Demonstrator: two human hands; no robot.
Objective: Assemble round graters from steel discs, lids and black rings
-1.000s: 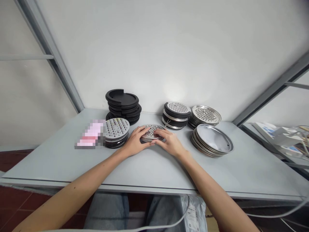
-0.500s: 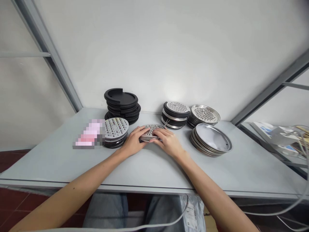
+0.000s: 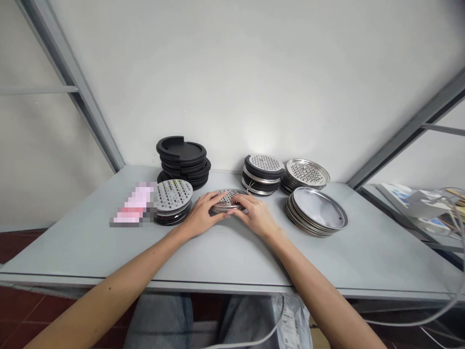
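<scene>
While both hands are curving in toward each other, they are holding a small round metal piece with holes [image 3: 230,198] on the gray table [image 3: 232,257], right out in front of the person. The left hand [image 3: 202,213] is gripping the left side, with its fingers lying over the top edge and its thumb pointing along the front. The right hand [image 3: 258,213] is gripping the right side, and its bent fingers are resting on the holey top. The two thumb tips are coming very near each other at the front, and whether they are touching is too small to tell. Just left of the left hand, a short pile with a bumpy gray top [image 3: 174,195] is sitting on the table. Behind that one, a taller pile of black rings [image 3: 183,157] is standing near the white wall [image 3: 232,87]. A pink blurry thing [image 3: 134,206] is lying at the far left. Behind the right hand, a black and silver pile [image 3: 265,169] is standing, and its top is showing many tiny holes. Beside it, a pile of shiny rough discs [image 3: 307,173] is sitting. Closer to the person, a pile of smooth silver plates [image 3: 317,208] is leaning a little.
</scene>
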